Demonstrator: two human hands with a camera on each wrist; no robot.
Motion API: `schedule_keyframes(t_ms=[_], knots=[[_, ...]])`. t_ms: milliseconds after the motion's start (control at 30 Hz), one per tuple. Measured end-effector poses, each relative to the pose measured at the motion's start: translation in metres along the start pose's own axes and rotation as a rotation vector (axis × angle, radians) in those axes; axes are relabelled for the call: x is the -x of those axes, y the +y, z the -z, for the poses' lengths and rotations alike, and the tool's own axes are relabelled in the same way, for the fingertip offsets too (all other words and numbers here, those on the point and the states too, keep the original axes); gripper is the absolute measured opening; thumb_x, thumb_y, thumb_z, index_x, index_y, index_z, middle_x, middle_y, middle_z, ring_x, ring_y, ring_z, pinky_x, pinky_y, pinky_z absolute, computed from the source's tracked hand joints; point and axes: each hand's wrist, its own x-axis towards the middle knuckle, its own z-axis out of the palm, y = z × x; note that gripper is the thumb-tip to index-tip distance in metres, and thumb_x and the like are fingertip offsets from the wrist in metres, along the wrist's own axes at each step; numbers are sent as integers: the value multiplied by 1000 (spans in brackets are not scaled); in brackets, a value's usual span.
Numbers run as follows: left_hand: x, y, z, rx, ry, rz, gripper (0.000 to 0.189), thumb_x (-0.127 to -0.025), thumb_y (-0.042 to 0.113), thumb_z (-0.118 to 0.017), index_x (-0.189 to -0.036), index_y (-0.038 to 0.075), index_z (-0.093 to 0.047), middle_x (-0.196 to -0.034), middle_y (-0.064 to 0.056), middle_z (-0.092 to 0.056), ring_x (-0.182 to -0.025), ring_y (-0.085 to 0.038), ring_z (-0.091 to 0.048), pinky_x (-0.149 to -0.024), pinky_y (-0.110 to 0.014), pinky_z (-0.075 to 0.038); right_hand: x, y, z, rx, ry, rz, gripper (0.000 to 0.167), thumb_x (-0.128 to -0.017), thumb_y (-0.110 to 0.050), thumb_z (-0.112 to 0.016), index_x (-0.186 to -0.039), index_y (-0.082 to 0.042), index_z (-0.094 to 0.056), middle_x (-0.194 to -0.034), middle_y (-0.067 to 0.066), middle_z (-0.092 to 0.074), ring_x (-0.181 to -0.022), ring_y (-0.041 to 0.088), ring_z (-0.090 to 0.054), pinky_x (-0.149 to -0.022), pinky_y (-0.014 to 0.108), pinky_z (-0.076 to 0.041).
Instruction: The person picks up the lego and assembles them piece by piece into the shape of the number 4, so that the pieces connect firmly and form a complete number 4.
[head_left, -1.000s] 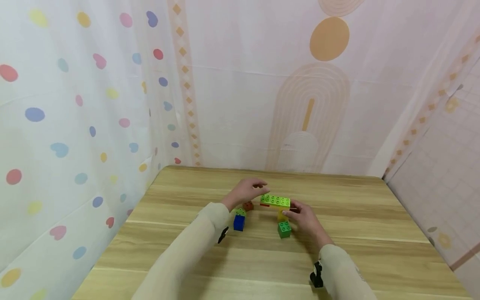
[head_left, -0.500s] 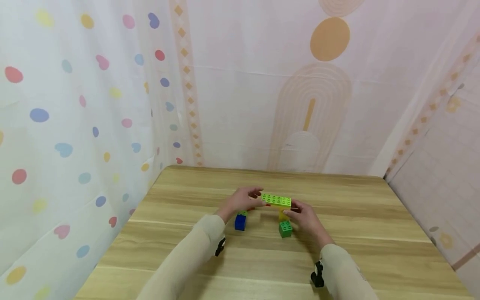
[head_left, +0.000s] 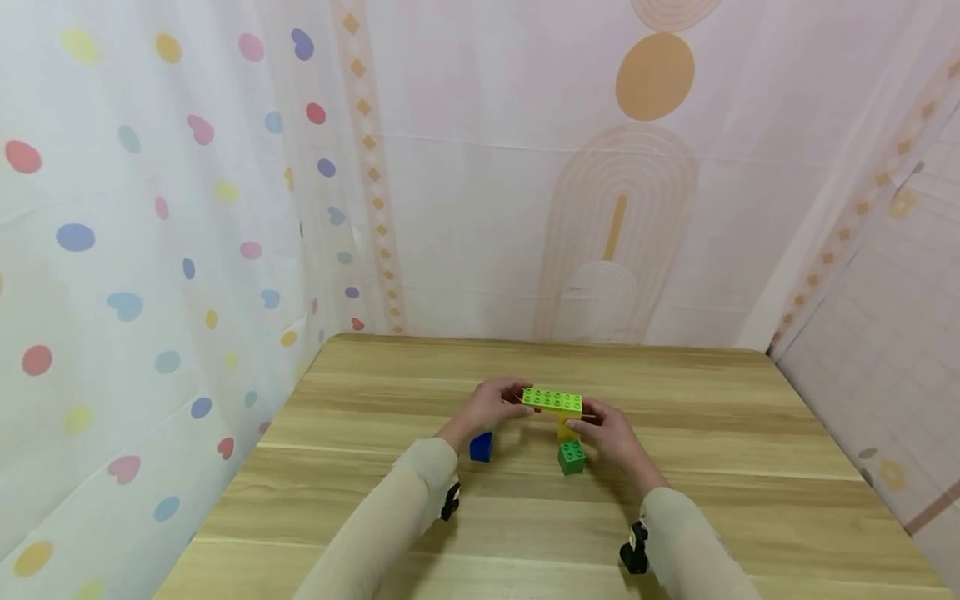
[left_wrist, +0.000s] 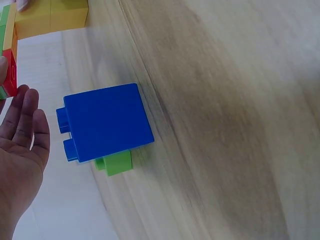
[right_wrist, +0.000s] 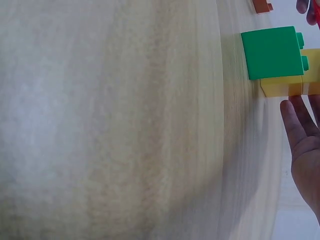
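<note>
Over the worktop [head_left: 750, 467], the left hand [head_left: 486, 408] pinches the lime strip [head_left: 552, 400] at one end; the right hand [head_left: 611, 435] grips yellow bricks [head_left: 563, 430]

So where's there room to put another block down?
On the table: the far strip along the curtain, beyond the left hand and right hand; right of the right hand; and between the sleeves, this side of the blue block and green block. It's crowded between the hands, around the lime-green bar and yellow blocks.

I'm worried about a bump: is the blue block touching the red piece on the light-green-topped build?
Apart. The left wrist view shows pale background separating the blue block and the red piece.
</note>
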Motion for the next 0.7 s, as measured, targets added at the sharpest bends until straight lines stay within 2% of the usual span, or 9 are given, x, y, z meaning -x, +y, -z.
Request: schedule_keyframes(t_ms=[233, 400, 700], knots=[[-1, -1, 0, 24, -2, 7, 40, -89, 11, -76, -127, 6, -66, -102, -2, -67, -92, -15, -60, -80, -31, -52, 7, 7, 11, 23, -36, 23, 66, -96, -35, -67, -150, -6, -42, -139, 15, -55, -123, 30, -54, -94, 40, -50], [-1, 0, 2, 40, -23, 10, 34, -88, 9, -76, -121, 7, -69, -99, -2, -67, -90, -15, -60, -78, -29, -51, 16, 15, 25, 73, -26, 85, 57, -100, -27, -62, -147, -1, -44, -139, 19, -55, -124, 34, -54, -94, 40, -50], [-4, 2, 5, 3, -46, 19, 33, -88, 13, -77, -120, 9, -69, -98, -1, -67, -89, -14, -60, -75, -28, -51, 29, 20, 39, 134, -23, 125, 42, -98, -18, -65, -133, 3, -58, -127, 17, -62, -117, 31, -57, -96, 44, -48]])
